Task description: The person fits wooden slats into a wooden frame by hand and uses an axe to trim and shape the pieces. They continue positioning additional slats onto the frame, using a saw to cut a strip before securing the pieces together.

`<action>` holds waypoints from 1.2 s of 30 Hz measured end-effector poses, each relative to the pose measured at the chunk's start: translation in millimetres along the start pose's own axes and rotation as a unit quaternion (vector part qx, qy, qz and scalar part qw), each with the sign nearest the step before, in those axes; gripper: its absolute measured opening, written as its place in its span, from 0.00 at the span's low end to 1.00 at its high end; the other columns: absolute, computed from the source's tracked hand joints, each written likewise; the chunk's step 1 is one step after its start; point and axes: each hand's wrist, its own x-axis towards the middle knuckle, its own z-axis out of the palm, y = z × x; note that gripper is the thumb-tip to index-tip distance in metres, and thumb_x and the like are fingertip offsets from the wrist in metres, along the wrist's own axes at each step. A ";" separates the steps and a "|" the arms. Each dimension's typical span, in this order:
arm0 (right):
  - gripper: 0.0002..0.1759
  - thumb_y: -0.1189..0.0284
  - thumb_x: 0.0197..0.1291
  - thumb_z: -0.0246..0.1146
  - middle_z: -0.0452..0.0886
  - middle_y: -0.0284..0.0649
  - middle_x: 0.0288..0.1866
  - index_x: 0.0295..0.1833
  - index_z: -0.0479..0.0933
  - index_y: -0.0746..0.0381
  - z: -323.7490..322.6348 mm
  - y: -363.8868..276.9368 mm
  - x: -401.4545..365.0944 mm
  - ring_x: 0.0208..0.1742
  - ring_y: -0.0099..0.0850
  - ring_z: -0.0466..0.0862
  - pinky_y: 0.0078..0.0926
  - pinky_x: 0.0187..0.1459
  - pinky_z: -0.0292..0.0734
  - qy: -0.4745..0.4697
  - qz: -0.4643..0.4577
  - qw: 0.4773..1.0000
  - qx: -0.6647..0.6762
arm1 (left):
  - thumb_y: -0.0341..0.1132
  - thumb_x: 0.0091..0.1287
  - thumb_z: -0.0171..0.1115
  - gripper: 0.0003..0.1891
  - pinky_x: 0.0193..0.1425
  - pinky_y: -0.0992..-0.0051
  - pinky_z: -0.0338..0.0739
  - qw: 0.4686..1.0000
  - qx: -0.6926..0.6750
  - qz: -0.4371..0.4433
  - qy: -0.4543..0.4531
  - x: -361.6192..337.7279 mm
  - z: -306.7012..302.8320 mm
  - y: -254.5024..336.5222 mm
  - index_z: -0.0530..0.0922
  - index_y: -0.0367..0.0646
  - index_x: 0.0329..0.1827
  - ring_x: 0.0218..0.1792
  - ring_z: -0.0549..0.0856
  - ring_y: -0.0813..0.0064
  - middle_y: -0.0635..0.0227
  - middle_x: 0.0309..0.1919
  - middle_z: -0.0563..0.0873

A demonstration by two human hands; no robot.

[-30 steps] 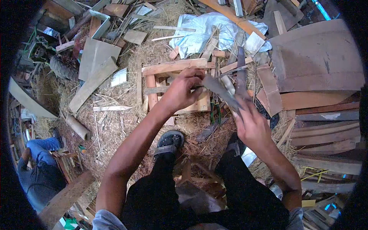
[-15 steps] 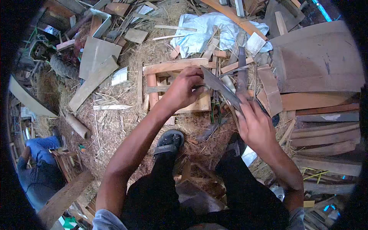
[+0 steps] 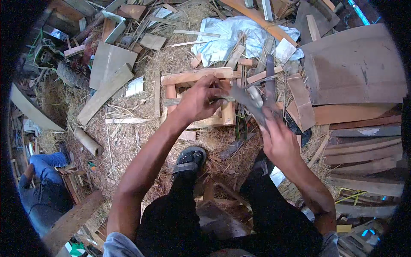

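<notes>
A thin grey wooden strip (image 3: 172, 102) lies across the small wooden frame (image 3: 188, 76), and my left hand (image 3: 200, 99) is closed on it near its right end. My right hand (image 3: 280, 137) is wrapped round the handle end of a dark, flat, blade-like tool (image 3: 248, 102). The tool slants up to the left, its tip close to the fingers of my left hand; motion blurs its edge. Under both lies the wooden frame on straw-covered ground.
A co-worker in blue (image 3: 47, 188) is at the lower left beside a log (image 3: 75, 218). A pale plastic sheet (image 3: 218, 45) lies beyond the frame. Stacked boards (image 3: 364, 154) and a large panel (image 3: 355, 64) stand right. My sandalled foot (image 3: 189, 159) is below the frame.
My left hand has shifted slightly left and down. The blade-like tool has moved a little right, its tip now apart from the fingers of my left hand.
</notes>
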 end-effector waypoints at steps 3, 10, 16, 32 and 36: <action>0.25 0.77 0.62 0.63 0.79 0.64 0.53 0.65 0.70 0.69 -17.8 -12.0 3.6 0.52 0.58 0.82 0.43 0.51 0.80 -0.067 0.086 0.994 0.001 | 0.29 0.56 0.71 0.16 0.59 0.63 0.77 0.997 -0.041 -0.058 -0.039 0.0 -4.8 5.3 0.86 0.46 0.49 0.52 0.81 0.56 0.58 0.49 0.80; 0.28 0.77 0.62 0.59 0.79 0.59 0.49 0.69 0.66 0.65 -0.4 -4.8 -2.4 0.43 0.56 0.84 0.45 0.40 0.82 -0.009 0.013 1.000 0.003 | 0.29 0.57 0.70 0.15 0.59 0.63 0.77 0.997 -0.039 -0.041 -0.045 1.7 -5.0 1.1 0.86 0.46 0.49 0.54 0.81 0.55 0.57 0.50 0.79; 0.28 0.77 0.62 0.61 0.80 0.59 0.47 0.68 0.68 0.64 -3.7 2.6 -2.6 0.40 0.56 0.84 0.46 0.39 0.82 0.030 0.007 0.999 0.015 | 0.27 0.57 0.69 0.15 0.58 0.64 0.78 0.993 -0.043 -0.088 -0.071 1.2 -8.1 5.5 0.86 0.45 0.49 0.53 0.81 0.55 0.58 0.49 0.78; 0.27 0.80 0.61 0.62 0.81 0.61 0.50 0.66 0.69 0.70 8.9 1.2 -7.8 0.47 0.55 0.84 0.41 0.46 0.81 -0.039 0.072 0.996 0.039 | 0.26 0.57 0.69 0.13 0.50 0.68 0.81 0.991 -0.041 -0.115 -0.056 1.1 -7.6 13.6 0.85 0.41 0.46 0.48 0.84 0.58 0.57 0.49 0.79; 0.28 0.76 0.63 0.60 0.81 0.59 0.47 0.69 0.67 0.64 21.3 11.5 -14.6 0.42 0.55 0.84 0.46 0.42 0.82 0.080 -0.002 0.995 0.064 | 0.28 0.58 0.69 0.12 0.49 0.67 0.81 0.997 -0.025 -0.060 -0.045 -0.8 -3.1 5.0 0.85 0.41 0.46 0.46 0.84 0.58 0.57 0.48 0.79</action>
